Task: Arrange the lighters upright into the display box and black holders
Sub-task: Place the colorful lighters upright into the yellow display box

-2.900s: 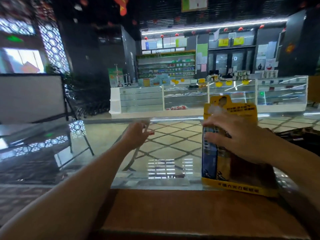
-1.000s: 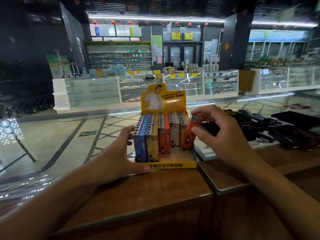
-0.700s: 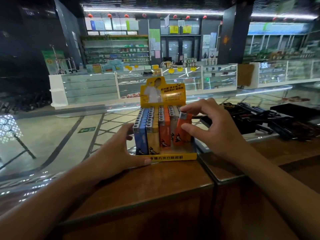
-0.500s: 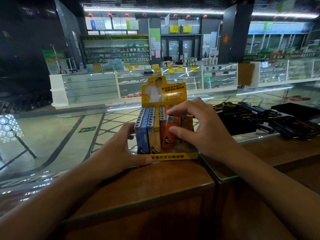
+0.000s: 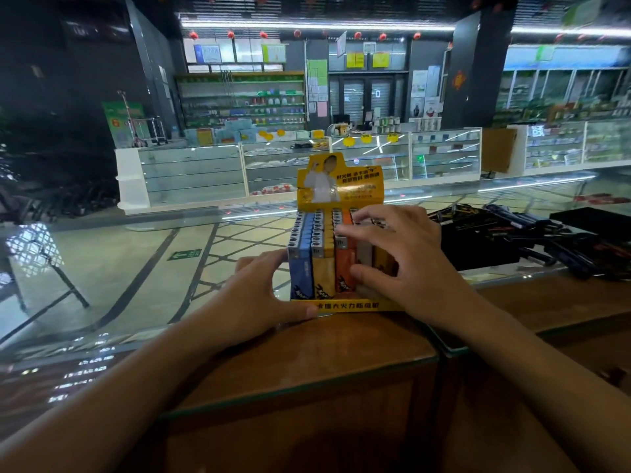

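The yellow display box stands on the wooden desk, packed with upright lighters in blue, yellow, orange and grey rows. The left hand grips the box's left side, thumb curled along its front lip, while the right hand lies with spread fingers across the lighter tops, thumb pressing the front of the orange and grey ones. More lighters lie in a dark heap on the glass to the right.

Glass-topped wooden counter occupies the near foreground. Tiled floor lies beyond it at left. Glass display cases run across the far side. Stocked shelving stands behind them. Folded cardboard leans at far right.
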Demonstrator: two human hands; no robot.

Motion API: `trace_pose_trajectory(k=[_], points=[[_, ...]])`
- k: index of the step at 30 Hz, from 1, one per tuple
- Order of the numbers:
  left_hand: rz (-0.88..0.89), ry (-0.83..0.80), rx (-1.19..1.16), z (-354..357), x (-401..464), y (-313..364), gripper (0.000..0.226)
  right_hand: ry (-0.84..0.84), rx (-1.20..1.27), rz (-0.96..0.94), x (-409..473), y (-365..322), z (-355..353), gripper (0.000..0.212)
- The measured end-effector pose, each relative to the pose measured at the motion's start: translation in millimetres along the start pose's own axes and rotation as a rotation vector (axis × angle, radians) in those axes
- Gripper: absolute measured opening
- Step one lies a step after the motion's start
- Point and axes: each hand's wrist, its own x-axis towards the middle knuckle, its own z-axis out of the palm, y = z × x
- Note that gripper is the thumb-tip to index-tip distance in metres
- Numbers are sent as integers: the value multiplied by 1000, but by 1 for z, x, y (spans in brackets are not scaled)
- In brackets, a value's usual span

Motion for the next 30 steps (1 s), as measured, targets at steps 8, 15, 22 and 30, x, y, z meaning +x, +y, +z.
trace_pose_trajectory(k=[8,15,22,30], points=[[1,-26,-4,2,-6,4,78,-373,181,348,-23,15,-27,103],[44,-62,-3,2,-8,2,65,-432,273,295,-27,29,-15,96],[-87,-72,20,12,-12,5,71,-372,294,352,-33,24,-8,110],[-327,-76,-165,-15,-11,50,94,-459,469,569,-15,13,-33,102]])
